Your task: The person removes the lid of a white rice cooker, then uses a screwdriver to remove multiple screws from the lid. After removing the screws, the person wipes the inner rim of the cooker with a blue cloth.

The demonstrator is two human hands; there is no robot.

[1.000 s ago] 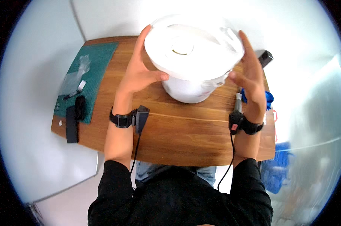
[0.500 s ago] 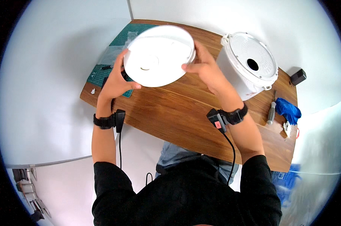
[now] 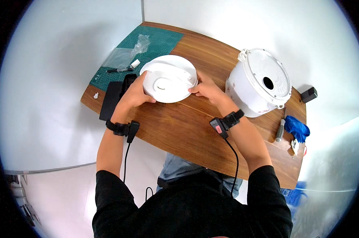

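Note:
Between my two hands is a round white plastic lid-like part (image 3: 169, 71) with a raised bar across it and a small ring near its near side. My left hand (image 3: 136, 92) grips its left rim, thumb along the near edge. On the right rim, my right hand (image 3: 206, 88) is closed with the thumb on top and the fingers behind. The part is over the wooden table (image 3: 187, 123); I cannot tell whether it touches the wood. To its right stands a white bucket (image 3: 241, 91) whose clamped lid (image 3: 263, 65) has a round dark hole.
A green cutting mat (image 3: 163, 36) at the far left bears a clear plastic bag (image 3: 122, 57) and a black pen (image 3: 120, 70). Beside my left wrist lies a black flat object (image 3: 110, 101). At right are a screwdriver (image 3: 280, 131), a blue cloth-like bundle (image 3: 297, 129) and a small black box (image 3: 309, 95).
Both hands have brought the white part lower and nearer to me, and it looks smaller. More of the cutting mat and the black flat object now show.

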